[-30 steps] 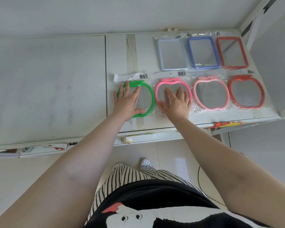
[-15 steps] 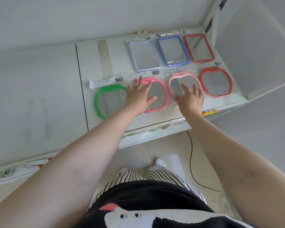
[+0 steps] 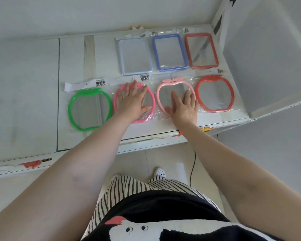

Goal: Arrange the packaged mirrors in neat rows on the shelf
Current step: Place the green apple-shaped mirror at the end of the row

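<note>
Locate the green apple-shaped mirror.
In the head view, the green mirror lies at the front row's left end on the shelf, beside the hot-pink mirror.

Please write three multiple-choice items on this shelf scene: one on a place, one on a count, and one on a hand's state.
1. Where does the green apple mirror lie in the front row?
A. leftmost B. rightmost C. middle
2. How many rectangular mirrors are in the back row?
A. two B. three C. five
3. How is the left hand?
A. gripping a barcode tag B. lying flat on the bright pink apple mirror C. hanging off the shelf

Key: 1 A, nothing lies left of it; 2 B, pale blue, blue, red; 3 B, fingers straight on it.
</note>
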`<state>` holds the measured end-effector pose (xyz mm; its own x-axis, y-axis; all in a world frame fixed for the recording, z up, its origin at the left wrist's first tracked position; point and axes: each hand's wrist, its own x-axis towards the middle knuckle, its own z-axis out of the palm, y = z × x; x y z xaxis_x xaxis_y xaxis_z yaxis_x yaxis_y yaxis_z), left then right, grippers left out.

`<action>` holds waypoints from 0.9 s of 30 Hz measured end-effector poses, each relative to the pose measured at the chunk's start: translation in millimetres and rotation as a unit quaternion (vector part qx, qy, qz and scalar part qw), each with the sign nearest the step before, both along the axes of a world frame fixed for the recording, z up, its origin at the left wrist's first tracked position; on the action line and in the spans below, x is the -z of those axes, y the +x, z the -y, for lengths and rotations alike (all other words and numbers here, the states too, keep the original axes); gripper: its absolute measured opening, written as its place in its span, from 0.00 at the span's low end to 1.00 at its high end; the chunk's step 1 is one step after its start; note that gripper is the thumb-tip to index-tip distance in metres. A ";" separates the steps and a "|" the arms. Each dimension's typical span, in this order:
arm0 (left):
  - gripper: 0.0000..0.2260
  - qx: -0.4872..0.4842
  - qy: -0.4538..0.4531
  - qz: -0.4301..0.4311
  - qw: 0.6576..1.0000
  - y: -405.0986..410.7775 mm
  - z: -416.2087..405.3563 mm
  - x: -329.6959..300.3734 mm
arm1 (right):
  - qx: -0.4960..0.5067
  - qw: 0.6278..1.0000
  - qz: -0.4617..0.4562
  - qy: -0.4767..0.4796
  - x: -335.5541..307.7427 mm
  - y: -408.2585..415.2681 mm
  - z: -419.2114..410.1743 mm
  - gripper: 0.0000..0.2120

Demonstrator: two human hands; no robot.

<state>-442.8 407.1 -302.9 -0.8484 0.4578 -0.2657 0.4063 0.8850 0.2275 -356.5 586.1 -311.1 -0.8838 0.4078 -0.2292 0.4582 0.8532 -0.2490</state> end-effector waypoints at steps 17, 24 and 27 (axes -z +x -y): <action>0.35 0.086 0.026 0.007 0.996 23.9 -108.2 -6.5 | 0.131 0.991 -0.006 0.005 -5.2 15.2 -114.3 0.28; 0.36 0.105 -0.022 0.016 0.994 20.0 -111.9 2.0 | 0.081 0.996 0.026 -0.011 -7.6 17.0 -127.4 0.30; 0.36 0.104 -0.023 0.017 0.994 21.0 -112.9 2.1 | 0.074 0.997 0.029 -0.006 -7.1 20.0 -129.6 0.30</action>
<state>-421.9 519.9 -305.0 -0.7273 0.6091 -0.3164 0.5742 0.7925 0.2057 -336.5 715.6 -304.0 -0.7988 0.5299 -0.2848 0.5934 0.7718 -0.2284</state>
